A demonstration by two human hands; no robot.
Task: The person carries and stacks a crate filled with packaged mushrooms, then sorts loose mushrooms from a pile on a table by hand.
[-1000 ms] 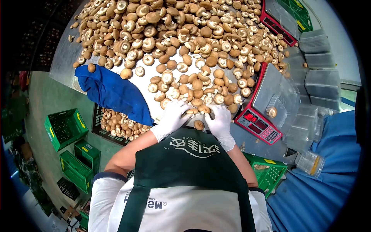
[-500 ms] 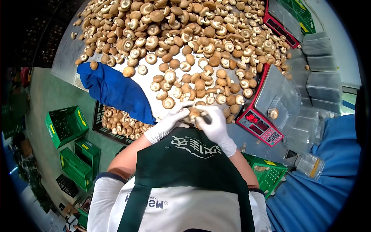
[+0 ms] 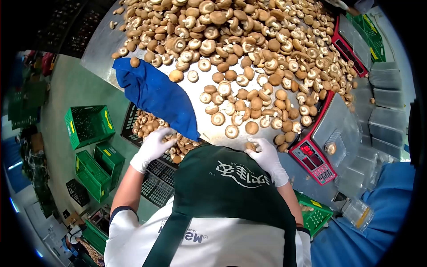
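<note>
Near mushroom: the single mushroom [image 3: 250,146] sits at the near edge of the tabletop [image 3: 202,116], just beyond the green apron [image 3: 222,178].
Mushroom handling: probably light, firm yet slightly springy; the cap would likely bruise and the rim chip under a hard squeeze, and a smooth cap may slide a little against a glove.
Mushroom hold: best taken lightly across opposite sides of the cap, or by the stem where it faces up.
Right hand: the gloved right hand [image 3: 266,156] has fingers and thumb closed about that mushroom; how firmly, I cannot tell.
Left hand: the gloved left hand [image 3: 153,149], well apart from the right, has its thumb and fingers spread over the mushrooms in the crate [image 3: 149,123]; whether it touches any, I cannot tell.
Black crate: the black crate [image 3: 128,119] stands beside the tabletop, partly under the blue cloth [image 3: 162,100].
Loose mushrooms: the scattered mushrooms [image 3: 251,128] lie beyond the right hand, some caps up, some stems up.
Near scale: the red scale [image 3: 318,171], to the right, bears a clear tray [image 3: 340,150] with a mushroom in it.
Heap: the mushroom heap [image 3: 218,18] covers the far tabletop.
</note>
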